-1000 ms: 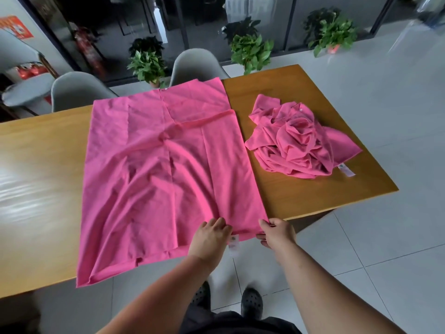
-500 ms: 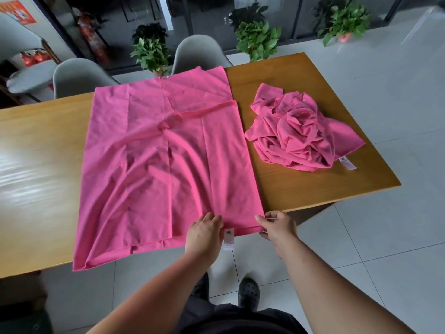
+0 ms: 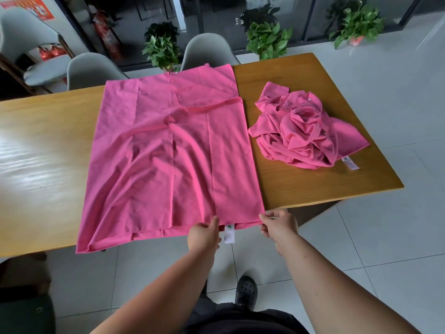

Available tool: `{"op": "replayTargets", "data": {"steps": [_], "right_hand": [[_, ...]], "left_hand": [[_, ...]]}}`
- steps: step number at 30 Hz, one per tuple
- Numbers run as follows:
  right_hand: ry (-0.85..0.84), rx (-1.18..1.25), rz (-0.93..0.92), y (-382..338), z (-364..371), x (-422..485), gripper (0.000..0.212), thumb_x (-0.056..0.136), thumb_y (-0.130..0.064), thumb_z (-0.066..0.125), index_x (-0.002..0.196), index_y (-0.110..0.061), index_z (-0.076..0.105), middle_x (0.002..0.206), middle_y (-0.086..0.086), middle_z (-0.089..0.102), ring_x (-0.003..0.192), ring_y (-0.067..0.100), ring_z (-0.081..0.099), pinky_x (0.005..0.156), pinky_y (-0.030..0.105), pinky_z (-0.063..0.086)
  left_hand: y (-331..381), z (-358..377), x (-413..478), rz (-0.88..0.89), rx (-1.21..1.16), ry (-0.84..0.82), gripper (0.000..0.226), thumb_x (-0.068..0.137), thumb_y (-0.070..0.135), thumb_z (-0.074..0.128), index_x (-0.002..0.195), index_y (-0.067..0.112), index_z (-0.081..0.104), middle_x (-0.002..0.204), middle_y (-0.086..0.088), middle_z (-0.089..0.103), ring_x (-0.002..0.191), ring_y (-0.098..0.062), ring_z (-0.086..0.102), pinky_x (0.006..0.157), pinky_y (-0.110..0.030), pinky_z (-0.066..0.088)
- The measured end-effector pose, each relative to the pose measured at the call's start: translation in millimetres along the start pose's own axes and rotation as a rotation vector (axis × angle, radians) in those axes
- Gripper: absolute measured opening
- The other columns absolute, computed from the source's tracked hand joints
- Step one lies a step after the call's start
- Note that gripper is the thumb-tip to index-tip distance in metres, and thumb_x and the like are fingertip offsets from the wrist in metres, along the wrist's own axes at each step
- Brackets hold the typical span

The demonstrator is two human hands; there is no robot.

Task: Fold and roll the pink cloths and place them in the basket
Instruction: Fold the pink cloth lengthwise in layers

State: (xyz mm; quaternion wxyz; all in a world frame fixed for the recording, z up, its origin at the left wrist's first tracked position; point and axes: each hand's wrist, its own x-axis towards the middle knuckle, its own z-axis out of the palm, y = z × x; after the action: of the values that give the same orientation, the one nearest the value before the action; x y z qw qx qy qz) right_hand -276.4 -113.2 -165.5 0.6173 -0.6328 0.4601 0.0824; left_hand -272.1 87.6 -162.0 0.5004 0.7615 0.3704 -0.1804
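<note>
A white care label (image 3: 229,233) hangs from the near hem of the spread pink cloth (image 3: 168,153), a small green mark at its top and the print below too small to read; a second white label (image 3: 350,163) with the same green mark lies flat on the wooden tabletop (image 3: 313,189) at the near right edge of the crumpled pile of pink cloths (image 3: 298,131), its writing also unreadable; a red poster (image 3: 36,8) on the wall at far left carries pale lettering that cannot be made out; the left grip (image 3: 204,235) is closed on the near hem just left of the hanging label, fingers curled over the fabric where it drops past the tabletop edge; the right grip (image 3: 279,226) pinches the near right corner of the same cloth between thumb and fingertips, the other fingers loosely bent beneath; the label hangs between the two grips; the spread cloth covers the middle of the tabletop from far edge to near edge, creased, with a folded band across its upper half and its near left corner drooping over the edge; the pile sits apart from it toward the right end; grey chairs (image 3: 207,51) and potted plants (image 3: 267,39) stand beyond the far side; a black perforated shoe (image 3: 245,291) shows on the tiled floor.
</note>
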Motion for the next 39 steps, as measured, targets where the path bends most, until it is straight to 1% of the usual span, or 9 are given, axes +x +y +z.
{"op": "replayTargets", "data": {"steps": [5,11,17,23,27,29,31,33,39], "right_hand": [[-0.056,0.124,-0.073,-12.0,-8.3,-9.2,0.028,0.082,0.005,0.085,0.102,-0.005,0.067,0.092,0.009,0.076,0.077,0.016,0.072,0.065,0.021,0.060],[-0.065,0.134,-0.104,-16.5,-11.3,-14.7,0.029,0.082,0.005,0.085,0.104,-0.004,0.068,0.095,0.009,0.077,0.081,0.014,0.072,0.077,0.026,0.061],[-0.041,0.260,-0.058,-18.2,-14.1,-15.6,0.030,0.084,0.004,0.084,0.108,0.001,0.065,0.098,0.018,0.075,0.082,0.025,0.074,0.072,0.027,0.064],[-0.043,0.384,0.052,-10.5,-7.0,-10.1,0.026,0.087,0.004,0.080,0.103,-0.005,0.062,0.102,0.018,0.074,0.078,0.025,0.073,0.070,0.028,0.065],[-0.060,0.422,0.121,-3.0,0.0,-10.1,0.027,0.088,0.001,0.080,0.111,-0.004,0.065,0.097,0.014,0.074,0.081,0.021,0.073,0.077,0.032,0.065],[-0.068,0.412,0.144,0.0,5.4,-11.8,0.021,0.089,0.000,0.079,0.108,-0.002,0.069,0.095,0.014,0.076,0.083,0.020,0.073,0.077,0.030,0.064],[-0.038,0.434,0.141,0.7,9.2,-13.1,0.014,0.091,0.000,0.077,0.104,-0.002,0.072,0.093,0.014,0.075,0.084,0.019,0.073,0.073,0.027,0.064],[0.000,0.453,0.144,0.5,12.6,-12.0,0.011,0.093,0.001,0.075,0.102,-0.004,0.071,0.092,0.013,0.074,0.081,0.018,0.072,0.068,0.023,0.063],[0.032,0.387,0.178,2.6,16.9,-6.9,0.005,0.096,-0.003,0.072,0.099,-0.006,0.070,0.089,0.011,0.072,0.079,0.017,0.069,0.075,0.028,0.063]], "left_hand": [[6.8,-14.1,3.5,-0.245,-0.461,0.026,0.037,0.094,0.039,0.078,0.096,0.004,0.068,0.089,-0.011,0.074,0.078,-0.028,0.076,0.067,-0.043,0.064],[7.7,-30.1,18.4,-0.269,-0.525,0.060,0.018,0.101,0.018,0.066,0.114,0.006,0.070,0.087,-0.010,0.075,0.062,-0.020,0.069,0.060,-0.033,0.057],[-5.1,-35.3,7.7,-0.230,-0.711,0.138,0.022,0.106,0.020,0.063,0.116,0.002,0.064,0.105,-0.015,0.076,0.082,-0.027,0.078,0.067,-0.040,0.064],[4.0,-63.6,22.8,-0.288,-0.767,0.126,0.038,0.091,0.033,0.083,0.102,0.003,0.063,0.090,-0.013,0.076,0.079,-0.026,0.077,0.062,-0.036,0.059],[-0.9,-79.5,40.4,-0.339,-0.795,0.156,0.022,0.092,0.023,0.081,0.103,0.007,0.069,0.079,-0.007,0.072,0.055,-0.017,0.069,0.048,-0.026,0.053],[-5.7,-78.1,41.8,-0.218,-0.809,0.220,0.018,0.094,0.023,0.079,0.097,0.009,0.069,0.071,-0.007,0.067,0.050,-0.015,0.064,0.046,-0.023,0.051],[-17.9,-71.7,35.2,-0.089,-0.768,0.273,0.024,0.098,0.027,0.074,0.087,0.009,0.063,0.068,-0.008,0.063,0.056,-0.018,0.061,0.053,-0.027,0.050],[-36.2,-68.9,28.8,-0.150,-0.709,0.228,0.024,0.101,0.027,0.070,0.086,0.011,0.060,0.080,-0.011,0.068,0.065,-0.019,0.066,0.058,-0.029,0.049],[-44.8,-93.0,40.8,-0.359,-0.684,0.024,0.021,0.100,0.021,0.070,0.117,0.009,0.065,0.107,-0.008,0.069,0.104,-0.027,0.070,0.074,-0.039,0.059]]}}
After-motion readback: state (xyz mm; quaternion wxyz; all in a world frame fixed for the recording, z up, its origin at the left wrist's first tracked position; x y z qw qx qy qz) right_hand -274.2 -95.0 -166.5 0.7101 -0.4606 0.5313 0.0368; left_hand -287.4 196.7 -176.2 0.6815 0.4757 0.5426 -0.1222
